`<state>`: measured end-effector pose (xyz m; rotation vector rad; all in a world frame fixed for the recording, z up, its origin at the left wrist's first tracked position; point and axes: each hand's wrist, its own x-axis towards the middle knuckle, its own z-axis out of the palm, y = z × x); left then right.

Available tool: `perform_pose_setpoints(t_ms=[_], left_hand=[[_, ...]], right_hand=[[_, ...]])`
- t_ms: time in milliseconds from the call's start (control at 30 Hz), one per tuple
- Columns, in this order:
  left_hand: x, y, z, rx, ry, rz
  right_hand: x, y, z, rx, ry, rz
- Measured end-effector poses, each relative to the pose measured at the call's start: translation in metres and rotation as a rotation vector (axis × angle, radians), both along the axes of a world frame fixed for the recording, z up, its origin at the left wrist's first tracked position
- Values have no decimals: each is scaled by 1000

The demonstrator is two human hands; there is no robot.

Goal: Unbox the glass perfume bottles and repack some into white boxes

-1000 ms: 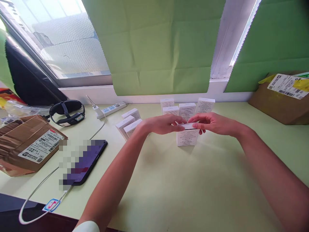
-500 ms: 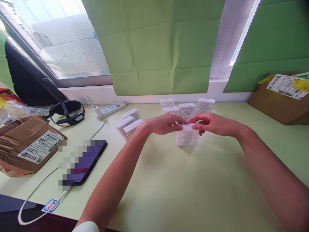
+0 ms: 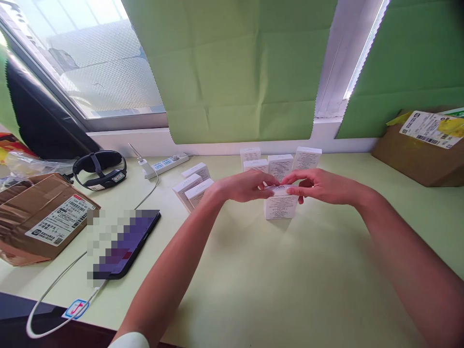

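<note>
Phone point(image 3: 125, 244): lying near the counter's point(image 3: 253, 290) front-left edge, cabled.
Left hand point(image 3: 244, 186): fingertips pinching the top of the upright white box point(image 3: 281, 207) — steadying it mid-counter.
Right hand point(image 3: 319, 185): fingers pinching the same top from the other side.
Other boxes point(image 3: 281, 164): standing behind, toward the back edge.
Room: green blinds point(image 3: 235, 72) hanging over the window.

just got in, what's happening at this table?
A person has both hands on one upright white box on the green table: left hand and right hand pinch its top edge. Four more boxes stand behind it, and three lie to the left. A phone and cardboard parcels sit off to the sides.
</note>
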<state>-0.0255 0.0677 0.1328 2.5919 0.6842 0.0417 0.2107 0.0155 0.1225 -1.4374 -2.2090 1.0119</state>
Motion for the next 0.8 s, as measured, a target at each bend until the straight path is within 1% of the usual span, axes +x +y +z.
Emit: perform_pose_setpoints(t_ms=[200, 400, 600, 800], left_hand=[[2, -1, 0, 51, 18, 9], [4, -3, 1, 10, 2, 23], [6, -8, 0, 132, 43, 46], [7, -7, -1, 160, 44, 53]], right_hand=[[-2, -1, 2, 9, -54, -25], [-1, -1, 3, -9, -40, -4], [0, -3, 3, -54, -40, -26], [0, -2, 0, -92, 42, -17]])
